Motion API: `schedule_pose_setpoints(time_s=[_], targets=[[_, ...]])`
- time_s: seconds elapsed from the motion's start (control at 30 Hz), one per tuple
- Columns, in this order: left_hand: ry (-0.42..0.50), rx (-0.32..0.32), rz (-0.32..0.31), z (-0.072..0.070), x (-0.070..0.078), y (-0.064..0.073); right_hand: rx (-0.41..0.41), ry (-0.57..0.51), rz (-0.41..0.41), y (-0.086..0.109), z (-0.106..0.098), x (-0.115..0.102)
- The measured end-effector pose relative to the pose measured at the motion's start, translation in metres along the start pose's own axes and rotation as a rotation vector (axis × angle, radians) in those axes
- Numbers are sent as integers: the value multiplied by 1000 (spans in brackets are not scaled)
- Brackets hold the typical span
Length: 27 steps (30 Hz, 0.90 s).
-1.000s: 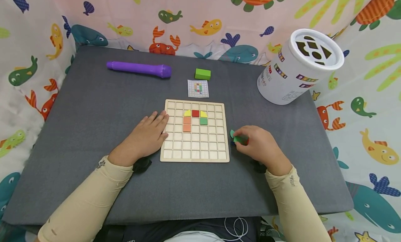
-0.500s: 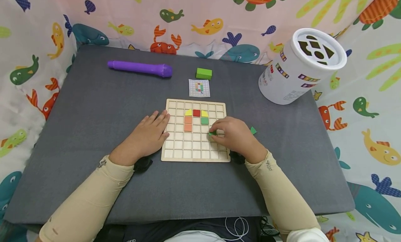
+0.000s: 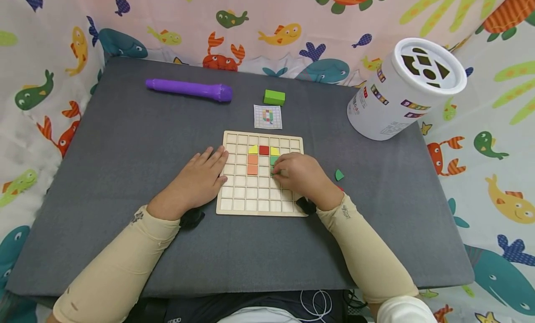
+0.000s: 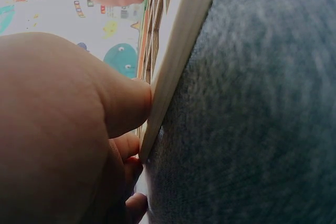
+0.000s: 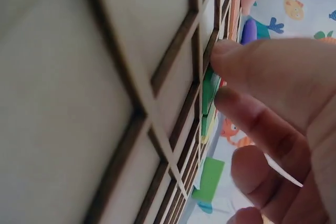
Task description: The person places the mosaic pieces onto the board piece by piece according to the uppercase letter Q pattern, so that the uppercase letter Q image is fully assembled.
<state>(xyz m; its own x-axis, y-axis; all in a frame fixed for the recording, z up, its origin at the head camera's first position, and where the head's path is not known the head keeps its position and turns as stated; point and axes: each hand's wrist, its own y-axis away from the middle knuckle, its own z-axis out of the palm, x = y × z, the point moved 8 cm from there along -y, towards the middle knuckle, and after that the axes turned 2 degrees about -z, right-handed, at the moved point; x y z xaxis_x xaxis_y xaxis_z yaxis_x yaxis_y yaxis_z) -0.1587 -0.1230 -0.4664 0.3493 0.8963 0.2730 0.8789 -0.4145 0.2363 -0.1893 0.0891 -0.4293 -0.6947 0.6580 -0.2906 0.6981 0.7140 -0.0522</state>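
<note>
A small flat green tile (image 5: 208,88), its outline partly covered by fingers, was at a cell just off the centre of the square pale wooden grid board (image 3: 241,193), towards 3 o'clock. The right hand (image 3: 300,175) pinched it between thumb and forefinger, nearly closed, the other fingers loosely bent; whether it sat fully down in the cell could not be told. The step in hand looked like seating this piece, and the move seemed to call for squaring it flush, then letting go without nudging its neighbours.

Directly at its 12 o'clock lay a seated green square tile (image 3: 273,160), then a yellow corner-cut tile (image 3: 274,151). A red square tile (image 3: 264,150) stood at the board's 12, with a second yellow corner-cut tile (image 3: 253,149) and two orange square tiles (image 3: 252,165) towards 11.

The left hand (image 3: 195,182) rested at the board's 9 o'clock edge, fingers extended, gripping nothing, probably steadying it. Off the 3 o'clock side lay a green quarter-round piece (image 3: 339,175). A small white gridded pattern card (image 3: 268,117) lay beyond 12, a bright green block (image 3: 274,97) behind it, and a white cylindrical canister (image 3: 386,109) stood at 2 o'clock
</note>
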Motion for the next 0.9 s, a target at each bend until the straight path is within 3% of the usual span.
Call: schedule_pose_setpoints(time_s=[0.3, 0.47, 0.7, 0.9], targets=[[8, -26, -18, 2, -1, 0, -63, -74, 47, 4, -5, 3], [11, -4, -8, 1, 1, 0, 23, -115, 111, 20, -24, 9], [9, 7, -4, 0, 3, -1, 131, -118, 138, 49, -40, 24], [14, -2, -5, 0, 2, -1, 151, -137, 208, 71, -48, 39]])
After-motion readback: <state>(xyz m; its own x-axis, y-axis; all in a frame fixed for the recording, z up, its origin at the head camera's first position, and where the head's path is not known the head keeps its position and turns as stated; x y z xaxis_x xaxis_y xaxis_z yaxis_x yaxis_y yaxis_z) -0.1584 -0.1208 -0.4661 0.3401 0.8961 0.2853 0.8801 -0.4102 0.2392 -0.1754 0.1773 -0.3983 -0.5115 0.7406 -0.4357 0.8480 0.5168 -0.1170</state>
